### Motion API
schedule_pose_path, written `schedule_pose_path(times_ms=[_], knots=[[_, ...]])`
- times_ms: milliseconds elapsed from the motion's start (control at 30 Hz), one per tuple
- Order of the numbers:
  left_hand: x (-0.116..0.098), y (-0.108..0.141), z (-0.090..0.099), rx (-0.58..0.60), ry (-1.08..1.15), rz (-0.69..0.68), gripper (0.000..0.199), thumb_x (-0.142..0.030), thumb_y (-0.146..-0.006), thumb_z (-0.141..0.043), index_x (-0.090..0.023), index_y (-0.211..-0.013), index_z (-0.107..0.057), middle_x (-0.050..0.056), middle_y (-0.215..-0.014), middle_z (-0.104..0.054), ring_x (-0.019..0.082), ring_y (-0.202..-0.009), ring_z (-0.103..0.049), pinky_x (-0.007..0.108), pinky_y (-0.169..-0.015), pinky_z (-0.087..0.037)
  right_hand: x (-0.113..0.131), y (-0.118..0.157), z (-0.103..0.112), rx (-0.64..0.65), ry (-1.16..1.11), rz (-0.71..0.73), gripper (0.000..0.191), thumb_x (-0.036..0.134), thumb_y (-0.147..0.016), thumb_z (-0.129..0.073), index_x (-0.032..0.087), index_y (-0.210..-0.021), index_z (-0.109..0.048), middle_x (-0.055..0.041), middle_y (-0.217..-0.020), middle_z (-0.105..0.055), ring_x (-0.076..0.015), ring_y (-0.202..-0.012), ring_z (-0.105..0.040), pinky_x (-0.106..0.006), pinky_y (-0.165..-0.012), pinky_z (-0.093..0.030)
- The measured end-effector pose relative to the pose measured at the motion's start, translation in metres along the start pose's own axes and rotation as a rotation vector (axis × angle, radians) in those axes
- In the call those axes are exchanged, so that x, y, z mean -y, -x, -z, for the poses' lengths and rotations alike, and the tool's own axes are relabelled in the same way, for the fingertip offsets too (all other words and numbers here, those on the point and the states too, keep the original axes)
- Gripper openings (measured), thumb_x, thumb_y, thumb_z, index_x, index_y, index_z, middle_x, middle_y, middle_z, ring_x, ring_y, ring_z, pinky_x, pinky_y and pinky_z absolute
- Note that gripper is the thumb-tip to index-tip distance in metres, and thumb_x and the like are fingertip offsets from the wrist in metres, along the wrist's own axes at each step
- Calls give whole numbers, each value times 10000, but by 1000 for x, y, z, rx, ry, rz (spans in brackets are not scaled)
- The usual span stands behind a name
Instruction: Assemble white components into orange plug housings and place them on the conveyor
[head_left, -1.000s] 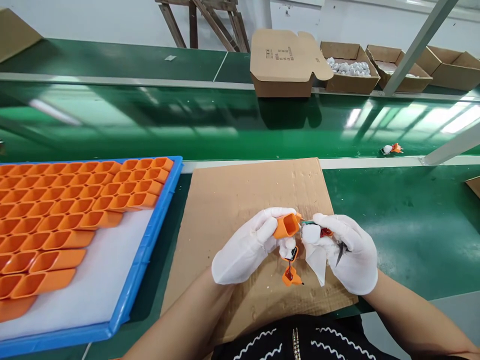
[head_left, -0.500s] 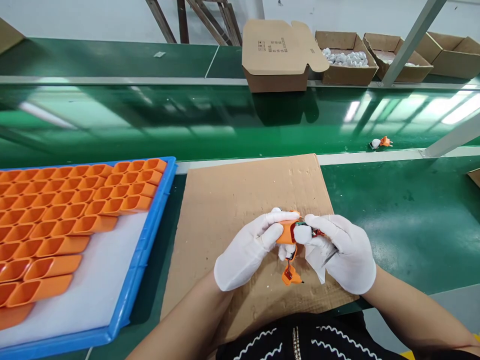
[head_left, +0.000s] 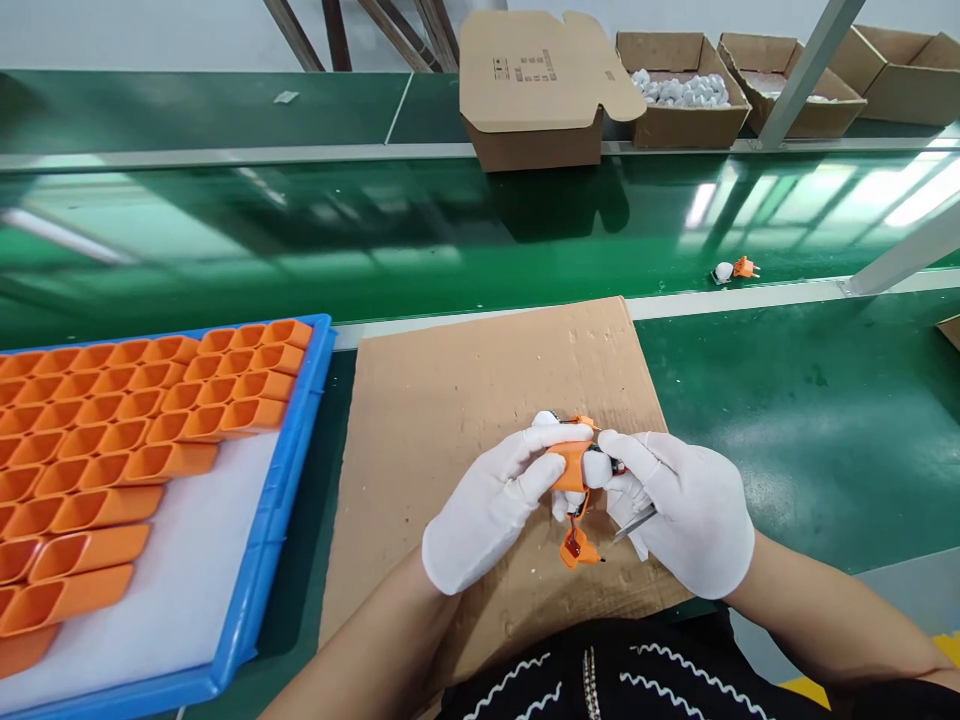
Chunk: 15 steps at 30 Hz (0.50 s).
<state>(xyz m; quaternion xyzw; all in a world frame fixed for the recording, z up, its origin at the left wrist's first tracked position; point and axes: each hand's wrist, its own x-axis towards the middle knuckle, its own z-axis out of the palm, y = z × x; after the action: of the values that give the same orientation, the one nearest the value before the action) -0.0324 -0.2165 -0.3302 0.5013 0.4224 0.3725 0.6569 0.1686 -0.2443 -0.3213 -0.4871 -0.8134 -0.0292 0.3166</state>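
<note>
My left hand (head_left: 495,495), in a white glove, grips an orange plastic housing (head_left: 570,466) above the cardboard sheet (head_left: 480,370). My right hand (head_left: 682,510), gloved too, pinches a small assembly with a white rounded part (head_left: 597,468) at the housing's right-hand opening. A slim metal tool (head_left: 634,524) sticks out from under my right fingers, beside a white scrap. Below my left fingers hangs an orange plug piece (head_left: 580,548) on short wires. Another orange piece (head_left: 583,422) shows just above the left fingertips.
On the left stands a blue tray (head_left: 281,510) with rows of orange housings (head_left: 161,430). A small orange plug assembly (head_left: 745,267) lies on the green surface behind. Further back are a closed carton (head_left: 532,145) and open boxes, one holding white parts (head_left: 682,90).
The white rounded part sits slightly closer to the housing's opening. More of the metal tool shows below my right hand. The whole view has shifted a little, and the plug assembly behind appears further left.
</note>
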Motion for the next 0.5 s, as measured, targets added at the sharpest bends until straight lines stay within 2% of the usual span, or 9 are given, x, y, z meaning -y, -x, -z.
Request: schedule_pose_path(times_ms=[133, 300, 400, 500], knots=[[2, 2, 0, 5, -9, -1, 369, -518, -896, -671, -240, -1117, -770, 57, -875, -750, 151, -581, -621, 324, -619, -596, 3, 2, 1, 27, 18, -18, 312, 100, -909, -515, 216, -1159, -663, 10, -823, -735, -114, -563, -570, -285, -513, -342], [0, 4, -5, -50, -63, 16, 332, -479, -882, -696, -229, -1083, -780, 54, -910, -761, 146, -606, -633, 303, -633, -586, 6, 4, 1, 37, 97, 8, 312, 71, -905, -538, 196, -1160, -669, 14, -739, -688, -120, -520, -525, -311, -504, -302], [-1, 5, -9, -47, -31, 54, 318, -476, -877, -701, -234, -1069, -778, 22, -762, -725, 156, -584, -630, 308, -599, -582, 11, 5, 1, 78, 170, 16, 333, 82, -887, -562, 192, -1183, -668, 2, -764, -705, -125, -514, -529, -331, -481, -283], [2, 6, -13, -58, 16, 94, 385, -496, -885, -690, -210, -1134, -757, 0, -666, -672, 155, -562, -623, 319, -605, -584, 18, 5, -1, 192, 208, -13, 394, 148, -846, -606, 169, -1237, -651, -42, -885, -739, -129, -510, -543, -341, -432, -286]])
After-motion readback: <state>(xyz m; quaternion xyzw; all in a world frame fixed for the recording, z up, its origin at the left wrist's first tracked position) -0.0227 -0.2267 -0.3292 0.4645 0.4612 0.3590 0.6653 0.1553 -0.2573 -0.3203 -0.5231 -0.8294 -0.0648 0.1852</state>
